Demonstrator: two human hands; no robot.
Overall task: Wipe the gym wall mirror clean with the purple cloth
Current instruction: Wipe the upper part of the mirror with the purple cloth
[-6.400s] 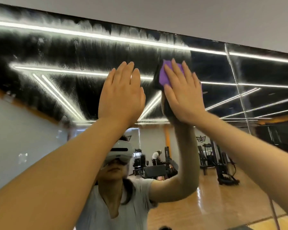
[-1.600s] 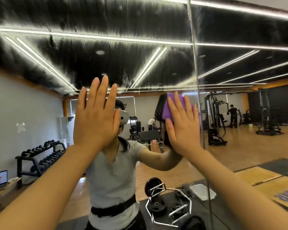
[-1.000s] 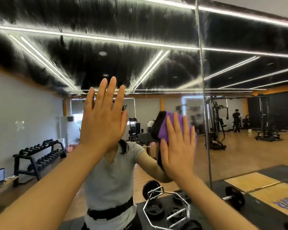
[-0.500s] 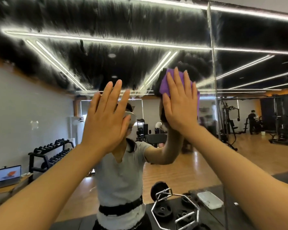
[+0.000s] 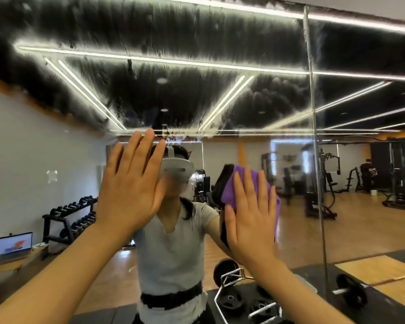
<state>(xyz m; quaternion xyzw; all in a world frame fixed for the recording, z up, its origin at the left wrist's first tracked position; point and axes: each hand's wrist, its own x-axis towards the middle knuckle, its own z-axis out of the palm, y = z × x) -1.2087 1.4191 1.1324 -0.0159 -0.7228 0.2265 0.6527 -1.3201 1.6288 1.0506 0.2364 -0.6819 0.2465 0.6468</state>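
Observation:
The wall mirror (image 5: 56,148) fills the view, its upper part covered with streaky wipe marks. A vertical seam (image 5: 315,141) splits it into panels right of centre. My right hand (image 5: 250,213) presses the purple cloth (image 5: 241,183) flat against the glass with straight fingers, just left of the seam at about chest height. My left hand (image 5: 131,183) is held up flat with its fingers together, to the left of the cloth, empty. Whether it touches the glass I cannot tell.
The mirror reflects a person in a grey shirt, a dumbbell rack (image 5: 68,218) and laptop (image 5: 13,244) at left, weight machines (image 5: 330,183) at right, and a hex bar with plates (image 5: 239,298) on a black mat below.
My right hand has slid the cloth down the glass from the edge of the streaked area to chest height. The left hand stayed up at about the same place.

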